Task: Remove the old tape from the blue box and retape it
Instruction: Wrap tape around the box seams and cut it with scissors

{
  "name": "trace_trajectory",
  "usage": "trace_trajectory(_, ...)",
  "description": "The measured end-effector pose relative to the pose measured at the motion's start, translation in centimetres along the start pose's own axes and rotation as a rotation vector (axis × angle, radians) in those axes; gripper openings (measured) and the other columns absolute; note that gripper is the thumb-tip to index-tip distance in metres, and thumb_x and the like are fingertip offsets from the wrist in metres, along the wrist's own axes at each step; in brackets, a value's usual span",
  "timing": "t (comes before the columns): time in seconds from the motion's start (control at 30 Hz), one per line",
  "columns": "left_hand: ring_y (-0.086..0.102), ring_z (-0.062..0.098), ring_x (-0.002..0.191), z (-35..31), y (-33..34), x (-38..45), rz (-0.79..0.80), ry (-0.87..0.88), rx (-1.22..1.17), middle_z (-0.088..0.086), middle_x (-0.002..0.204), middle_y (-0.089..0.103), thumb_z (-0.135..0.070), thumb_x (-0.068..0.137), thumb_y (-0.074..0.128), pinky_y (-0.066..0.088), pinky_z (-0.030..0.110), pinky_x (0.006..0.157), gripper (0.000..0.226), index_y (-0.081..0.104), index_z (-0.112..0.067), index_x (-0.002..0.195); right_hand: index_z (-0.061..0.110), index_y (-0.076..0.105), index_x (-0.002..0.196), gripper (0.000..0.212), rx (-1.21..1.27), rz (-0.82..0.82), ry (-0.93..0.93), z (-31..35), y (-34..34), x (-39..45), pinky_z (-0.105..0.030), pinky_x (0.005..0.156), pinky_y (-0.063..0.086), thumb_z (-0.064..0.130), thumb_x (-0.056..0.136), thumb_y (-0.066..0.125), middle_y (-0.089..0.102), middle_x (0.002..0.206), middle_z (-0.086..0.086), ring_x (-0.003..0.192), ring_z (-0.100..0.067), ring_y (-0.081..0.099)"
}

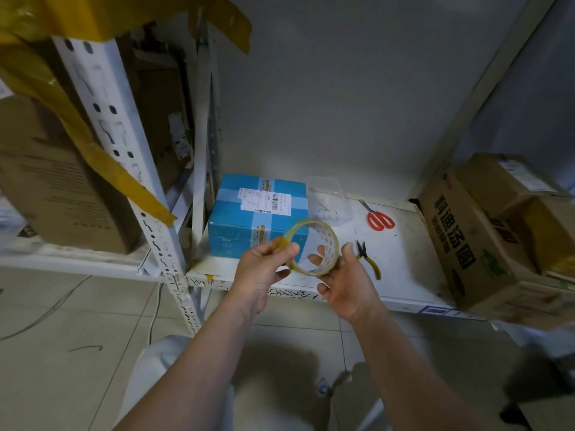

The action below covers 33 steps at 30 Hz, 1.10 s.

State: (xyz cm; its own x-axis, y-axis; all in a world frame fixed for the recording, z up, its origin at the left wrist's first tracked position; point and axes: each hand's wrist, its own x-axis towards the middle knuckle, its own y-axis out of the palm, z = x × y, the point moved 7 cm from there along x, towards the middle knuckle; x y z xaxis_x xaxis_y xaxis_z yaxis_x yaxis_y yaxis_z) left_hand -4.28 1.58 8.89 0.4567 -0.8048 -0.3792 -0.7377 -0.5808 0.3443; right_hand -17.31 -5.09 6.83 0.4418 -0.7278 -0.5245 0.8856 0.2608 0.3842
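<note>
Head view: both hands, left (264,269) and right (345,279), grip a tape roll (323,244) that hides the blue box's (236,219) corner.

Dim, bluish light; blurred, warped edges.

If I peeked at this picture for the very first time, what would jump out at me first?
Probably the roll of clear tape held up in the middle, with the left hand pinching its rim and the right hand cupping it from the other side. Just behind it, the bright blue box sits on the white shelf. To the right, red-handled scissors lie flat.
</note>
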Motion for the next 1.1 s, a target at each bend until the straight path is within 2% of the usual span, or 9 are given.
trace_trajectory(0.07, 0.063, 0.018, 0.095, -0.3, -0.1, -0.1, -0.017, 0.003, 0.029, 0.006, 0.095, 0.072, -0.016, 0.076, 0.074, 0.05, 0.03, 0.078, 0.019, 0.071, -0.013, 0.094, 0.018, 0.063, 0.109, 0.057, -0.081, -0.001, 0.01, 0.3, -0.1, 0.0, -0.033, 0.084, 0.039, 0.062, 0.091, 0.033, 0.067, 0.109, -0.005, 0.1, -0.017, 0.057)
trace_trajectory(0.23, 0.061, 0.019, 0.095, -1.0, -0.4, -0.2, -0.027, -0.014, 0.036, 0.004, 0.09, 0.07, -0.026, 0.083, 0.067, 0.048, 0.031, 0.077, 0.027, 0.066, -0.009, 0.104, 0.019, 0.068, 0.098, 0.036, -0.248, -0.046, 0.002, 1.1, -0.4, 0.0, -0.038, 0.095, 0.039, 0.051, 0.085, 0.057, 0.067, 0.113, -0.01, 0.107, -0.024, 0.058)
trace_trajectory(0.33, 0.064, 0.02, 0.101, -0.7, -1.0, -0.1, -0.079, -0.055, -0.056, 0.006, 0.105, 0.07, -0.043, 0.095, 0.045, 0.05, 0.037, 0.081, 0.036, 0.06, -0.015, 0.11, 0.019, 0.068, 0.092, 0.031, -0.238, -0.072, -0.019, 1.4, -0.5, 0.1, -0.037, 0.092, 0.038, 0.047, 0.084, 0.059, 0.068, 0.111, -0.009, 0.107, -0.023, 0.058)
trace_trajectory(0.43, 0.063, 0.024, 0.103, -0.5, -1.4, -0.1, -0.106, -0.07, -0.089, 0.009, 0.107, 0.07, -0.043, 0.098, 0.034, 0.051, 0.038, 0.078, 0.044, 0.061, -0.012, 0.113, 0.015, 0.069, 0.099, 0.036, -0.286, -0.1, -0.047, 1.5, -0.7, 0.2, -0.035, 0.085, 0.04, 0.046, 0.082, 0.063, 0.069, 0.105, -0.008, 0.101, -0.022, 0.059)
trace_trajectory(0.6, 0.059, 0.021, 0.109, -1.0, -2.0, 0.2, -0.162, -0.007, 0.06, 0.002, 0.113, 0.066, -0.046, 0.097, 0.038, 0.045, 0.047, 0.096, 0.036, 0.063, -0.021, 0.1, 0.016, 0.069, 0.106, 0.027, -0.337, -0.063, -0.135, 2.1, -0.6, 0.1, -0.028, 0.069, 0.041, 0.028, 0.082, 0.068, 0.064, 0.087, -0.001, 0.081, -0.015, 0.05)
trace_trajectory(0.77, 0.053, 0.02, 0.112, -1.8, -1.7, 0.5, -0.19, 0.066, 0.259, 0.001, 0.118, 0.06, -0.048, 0.098, 0.029, 0.042, 0.039, 0.091, 0.04, 0.057, -0.021, 0.108, 0.025, 0.07, 0.103, 0.024, -0.459, -0.043, -0.193, 2.4, -0.3, 0.5, -0.032, 0.078, 0.045, 0.025, 0.078, 0.073, 0.067, 0.102, -0.001, 0.096, -0.016, 0.056)
trace_trajectory(0.87, 0.053, 0.02, 0.109, -2.2, -1.3, 0.5, -0.194, 0.089, 0.337, 0.004, 0.115, 0.06, -0.049, 0.098, 0.026, 0.043, 0.039, 0.092, 0.042, 0.057, -0.021, 0.105, 0.024, 0.068, 0.107, 0.03, -0.507, -0.037, -0.226, 2.6, 0.1, 0.7, -0.028, 0.072, 0.045, 0.025, 0.078, 0.073, 0.065, 0.108, -0.003, 0.098, -0.015, 0.057)
trace_trajectory(1.0, 0.051, 0.02, 0.104, -2.7, -0.7, 0.3, -0.196, 0.128, 0.399, 0.004, 0.108, 0.058, -0.046, 0.099, 0.028, 0.044, 0.04, 0.094, 0.04, 0.06, -0.025, 0.087, 0.025, 0.064, 0.11, 0.035, -0.57, -0.052, -0.265, 2.9, 0.4, 0.6, -0.021, 0.064, 0.044, 0.02, 0.078, 0.074, 0.061, 0.105, 0.004, 0.09, -0.008, 0.055)
trace_trajectory(1.1, 0.051, 0.019, 0.098, -2.8, -0.5, 0.4, -0.209, 0.147, 0.457, 0.002, 0.103, 0.057, -0.043, 0.098, 0.037, 0.047, 0.042, 0.092, 0.034, 0.061, -0.019, 0.091, 0.03, 0.061, 0.107, 0.039, -0.625, -0.045, -0.312, 3.1, 0.7, 0.5, -0.018, 0.063, 0.044, 0.016, 0.075, 0.077, 0.06, 0.112, -0.001, 0.09, -0.011, 0.056)
